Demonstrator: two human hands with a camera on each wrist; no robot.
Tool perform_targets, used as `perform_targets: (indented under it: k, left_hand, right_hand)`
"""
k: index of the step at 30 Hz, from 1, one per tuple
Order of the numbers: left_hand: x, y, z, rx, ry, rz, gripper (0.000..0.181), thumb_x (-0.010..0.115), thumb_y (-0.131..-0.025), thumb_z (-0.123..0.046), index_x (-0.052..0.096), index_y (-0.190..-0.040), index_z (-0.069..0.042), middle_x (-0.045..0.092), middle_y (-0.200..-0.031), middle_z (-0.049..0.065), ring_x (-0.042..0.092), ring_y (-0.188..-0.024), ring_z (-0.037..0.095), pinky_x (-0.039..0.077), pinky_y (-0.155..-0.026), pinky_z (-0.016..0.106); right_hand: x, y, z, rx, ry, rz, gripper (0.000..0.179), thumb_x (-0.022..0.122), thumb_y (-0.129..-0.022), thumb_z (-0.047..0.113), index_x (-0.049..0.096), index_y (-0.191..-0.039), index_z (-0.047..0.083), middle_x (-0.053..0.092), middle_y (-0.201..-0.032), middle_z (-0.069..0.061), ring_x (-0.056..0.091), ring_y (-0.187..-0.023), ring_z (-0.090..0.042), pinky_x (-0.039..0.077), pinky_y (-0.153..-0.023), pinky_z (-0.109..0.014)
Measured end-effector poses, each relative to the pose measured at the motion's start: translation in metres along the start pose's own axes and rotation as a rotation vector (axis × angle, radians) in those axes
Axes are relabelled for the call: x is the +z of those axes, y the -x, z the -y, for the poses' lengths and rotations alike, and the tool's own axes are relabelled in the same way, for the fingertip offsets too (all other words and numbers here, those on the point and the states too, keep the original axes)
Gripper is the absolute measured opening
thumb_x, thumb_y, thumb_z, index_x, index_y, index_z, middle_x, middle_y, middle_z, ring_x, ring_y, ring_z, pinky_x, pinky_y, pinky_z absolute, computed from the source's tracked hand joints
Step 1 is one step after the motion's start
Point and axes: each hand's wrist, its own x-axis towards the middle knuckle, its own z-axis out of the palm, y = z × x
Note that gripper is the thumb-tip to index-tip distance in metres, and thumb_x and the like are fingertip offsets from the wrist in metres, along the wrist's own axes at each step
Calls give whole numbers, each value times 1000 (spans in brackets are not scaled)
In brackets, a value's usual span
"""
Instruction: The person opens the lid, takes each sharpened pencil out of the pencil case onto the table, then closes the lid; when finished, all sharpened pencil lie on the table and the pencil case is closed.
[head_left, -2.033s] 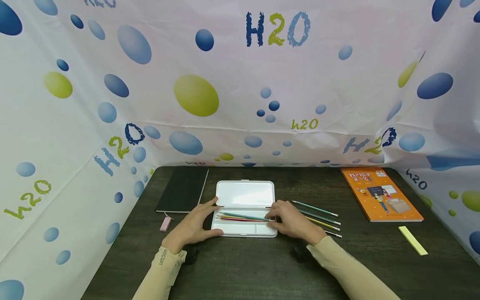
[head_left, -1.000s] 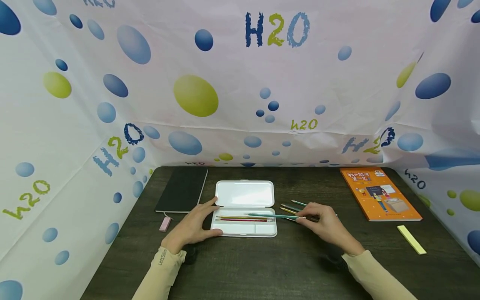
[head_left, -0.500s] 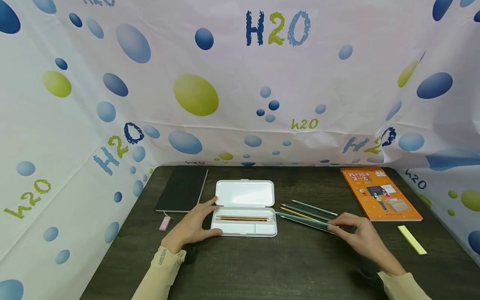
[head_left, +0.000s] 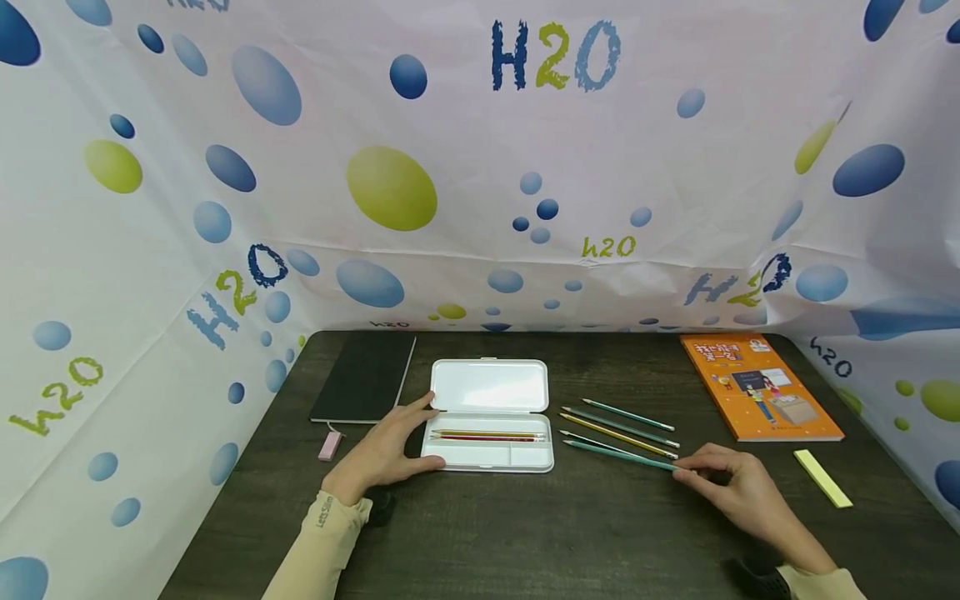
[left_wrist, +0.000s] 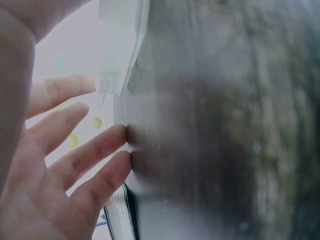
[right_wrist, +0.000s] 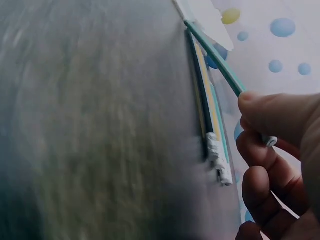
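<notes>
My right hand pinches a green pencil near its white eraser end, between thumb and fingers. The pencil lies low over the table, its tip pointing left. Close behind it lie a dark pencil, a yellow pencil and two green pencils, side by side. My left hand rests at the left side of an opened white pencil case, its fingers spread and fairly straight, the thumb at the front corner. Inside the case's back compartment are a yellow and a red pencil.
A black notebook lies behind my left hand, with a pink eraser on a loop beside it. At the right are an orange book and a pale yellow strip. Patterned cloth hangs around the dark table.
My right hand has taken a green pencil out of the case and carried it right, down beside the loose pencils. My left hand has stayed at the case.
</notes>
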Motion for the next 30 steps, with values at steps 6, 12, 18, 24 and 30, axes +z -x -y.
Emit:
perform_targets:
  k: [6,12,18,24,30]
  left_hand:
    - [2,0,2,3,-2,1,80,75,-83,-57,54,-143,-10,30,-161,9,35,-142,36,34,-111,57]
    - [1,0,2,2,-6,4,81,73,-83,-60,53,-144,-11,29,-161,9,35,-142,35,36,-110,56]
    - [0,0,1,4,-13,0,82,73,-83,-61,54,-143,-9,30,-161,9,36,-141,35,37,-109,55]
    - [0,-1,1,9,-7,6,82,73,-83,-60,53,-144,-10,29,-161,9,35,-142,35,37,-110,55]
    - [-1,0,1,10,-8,5,82,73,-82,-60,53,-144,-9,29,-161,10,35,-142,35,37,-110,55]
  right_hand:
    - [6,-2,-1,-115,32,7,20,84,-77,3,79,-86,20,64,-81,16,53,-64,0,43,-53,-17]
    - [6,-3,-2,-171,122,35,23,87,-72,1,79,-81,21,60,-79,21,53,-68,3,45,-54,-19]
    - [4,-7,2,-178,218,83,20,89,-71,8,79,-80,22,56,-80,24,52,-70,2,45,-55,-23]
    - [4,-8,4,-178,263,90,20,90,-70,9,79,-80,22,55,-80,24,53,-72,2,47,-58,-25]
    - [5,-8,4,-185,259,82,21,90,-70,8,78,-80,22,55,-80,24,51,-71,3,46,-56,-24]
